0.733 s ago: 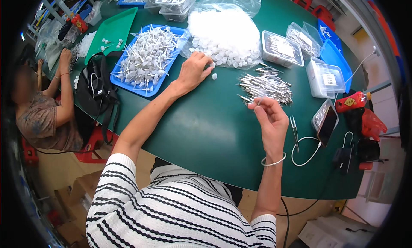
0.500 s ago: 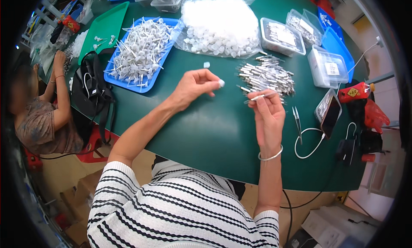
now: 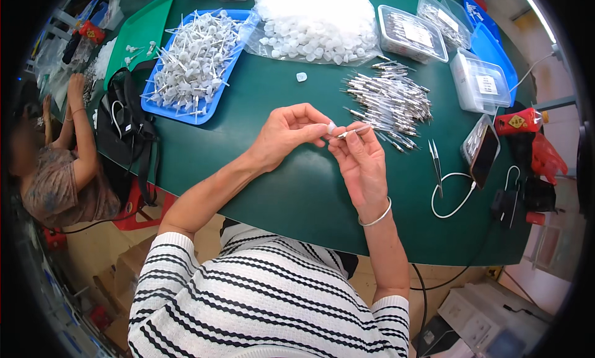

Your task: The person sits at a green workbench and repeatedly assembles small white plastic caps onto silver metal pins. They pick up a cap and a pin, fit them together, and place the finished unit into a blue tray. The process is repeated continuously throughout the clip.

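Between thumb and forefinger, my left hand [image 3: 286, 135] pinches a small white plastic cap [image 3: 331, 128]. A thin metal-and-clear rod [image 3: 351, 132] is gripped in the fingertips of my right hand [image 3: 362, 166], its left end right at the cap; whether it has entered the cap I cannot tell. Beyond my right hand lies a heap of similar rods [image 3: 390, 101]. One loose white cap [image 3: 301, 77] rests on the table ahead of my hands. Farther off, a clear bag [image 3: 316, 39] spills over with many such caps. To the left, a blue tray [image 3: 149, 104] holds rods with caps on them.
Tweezers [image 3: 436, 163] and a white cable [image 3: 455, 210] lie right of my right hand, near a phone [image 3: 482, 157] on a clear box. Lidded boxes [image 3: 412, 33] stand at the back right. A black bag [image 3: 127, 119] sits at the left edge, where another person [image 3: 68, 172] works.
My right hand has moved left with the rod, away from the heap, bringing it to the cap. The left hand has shifted slightly right and down, still holding the cap.
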`<state>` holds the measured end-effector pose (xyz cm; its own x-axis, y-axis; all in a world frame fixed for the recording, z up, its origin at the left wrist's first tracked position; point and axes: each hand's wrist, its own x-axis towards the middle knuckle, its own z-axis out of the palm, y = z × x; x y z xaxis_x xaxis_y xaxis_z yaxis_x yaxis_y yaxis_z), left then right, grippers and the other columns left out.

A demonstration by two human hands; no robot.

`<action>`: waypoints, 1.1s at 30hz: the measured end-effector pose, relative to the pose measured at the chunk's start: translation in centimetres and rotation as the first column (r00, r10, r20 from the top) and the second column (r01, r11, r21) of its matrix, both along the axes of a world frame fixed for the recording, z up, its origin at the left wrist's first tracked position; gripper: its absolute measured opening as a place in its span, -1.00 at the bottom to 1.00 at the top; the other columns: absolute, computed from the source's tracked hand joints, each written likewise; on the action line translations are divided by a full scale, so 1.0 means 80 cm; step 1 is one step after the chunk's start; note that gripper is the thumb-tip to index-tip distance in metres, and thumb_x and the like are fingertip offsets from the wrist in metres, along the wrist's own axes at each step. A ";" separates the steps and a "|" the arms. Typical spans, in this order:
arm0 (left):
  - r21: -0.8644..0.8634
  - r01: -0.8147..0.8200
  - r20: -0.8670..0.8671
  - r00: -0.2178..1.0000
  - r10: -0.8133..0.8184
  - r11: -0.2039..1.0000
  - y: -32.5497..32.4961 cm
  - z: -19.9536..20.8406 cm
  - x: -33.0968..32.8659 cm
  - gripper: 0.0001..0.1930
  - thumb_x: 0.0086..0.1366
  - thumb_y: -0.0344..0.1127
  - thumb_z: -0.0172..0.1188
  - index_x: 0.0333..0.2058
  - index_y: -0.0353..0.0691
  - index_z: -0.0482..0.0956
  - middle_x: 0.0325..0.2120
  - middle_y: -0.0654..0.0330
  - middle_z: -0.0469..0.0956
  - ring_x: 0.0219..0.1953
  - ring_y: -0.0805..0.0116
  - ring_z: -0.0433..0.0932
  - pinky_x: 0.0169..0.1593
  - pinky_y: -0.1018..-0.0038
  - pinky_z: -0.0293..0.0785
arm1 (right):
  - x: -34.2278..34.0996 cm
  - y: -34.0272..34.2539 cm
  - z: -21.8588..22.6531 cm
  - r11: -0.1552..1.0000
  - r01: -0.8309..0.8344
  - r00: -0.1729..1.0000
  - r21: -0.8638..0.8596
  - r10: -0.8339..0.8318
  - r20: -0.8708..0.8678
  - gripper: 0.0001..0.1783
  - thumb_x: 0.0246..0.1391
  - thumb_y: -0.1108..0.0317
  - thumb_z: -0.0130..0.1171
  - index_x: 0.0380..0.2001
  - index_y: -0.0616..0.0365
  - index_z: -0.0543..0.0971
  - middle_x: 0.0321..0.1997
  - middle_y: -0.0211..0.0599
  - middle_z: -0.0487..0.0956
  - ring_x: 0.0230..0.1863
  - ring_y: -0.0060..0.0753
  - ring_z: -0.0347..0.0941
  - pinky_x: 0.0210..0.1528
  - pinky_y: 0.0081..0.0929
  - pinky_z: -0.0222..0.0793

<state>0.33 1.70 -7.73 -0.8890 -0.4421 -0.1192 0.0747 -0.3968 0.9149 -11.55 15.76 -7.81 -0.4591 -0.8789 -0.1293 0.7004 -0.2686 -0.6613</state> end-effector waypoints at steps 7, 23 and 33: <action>0.341 0.041 0.055 0.996 -0.064 0.939 -0.004 0.004 0.000 -0.77 0.35 -0.33 0.12 -0.12 -0.34 0.53 -0.32 0.18 0.60 -0.28 0.50 0.60 -0.19 0.62 0.57 | -0.002 0.001 0.013 0.987 0.160 0.955 0.000 -0.155 -0.253 -0.84 0.19 0.45 0.15 -0.19 0.24 0.44 -0.18 -0.11 0.62 -0.20 -0.41 0.57 -0.05 -0.47 0.49; 0.475 0.073 0.052 0.992 -0.111 0.877 0.000 -0.007 0.001 -0.66 0.30 -0.38 0.18 0.02 -0.38 0.48 -0.24 0.16 0.61 -0.19 0.51 0.59 -0.08 0.64 0.56 | 0.006 -0.001 0.013 0.955 0.295 0.793 -0.019 -0.256 -0.552 -0.86 0.15 0.52 0.19 -0.25 0.28 0.45 -0.28 -0.22 0.60 -0.26 -0.54 0.53 -0.14 -0.60 0.49; 0.493 0.121 0.035 0.987 -0.158 0.862 0.002 -0.002 0.003 -0.66 0.29 -0.39 0.19 0.01 -0.40 0.48 -0.21 0.10 0.62 -0.18 0.43 0.61 -0.04 0.64 0.55 | 0.006 -0.001 0.015 0.933 0.357 0.714 -0.044 -0.303 -0.631 -0.85 0.13 0.55 0.21 -0.26 0.26 0.45 -0.27 -0.27 0.58 -0.27 -0.61 0.50 -0.18 -0.68 0.42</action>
<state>0.54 1.86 -7.85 -0.9177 -0.1828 -0.3527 -0.0731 -0.7949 0.6023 -11.09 15.68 -6.64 -0.7193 -0.6561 0.2283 0.0065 -0.3349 -0.9422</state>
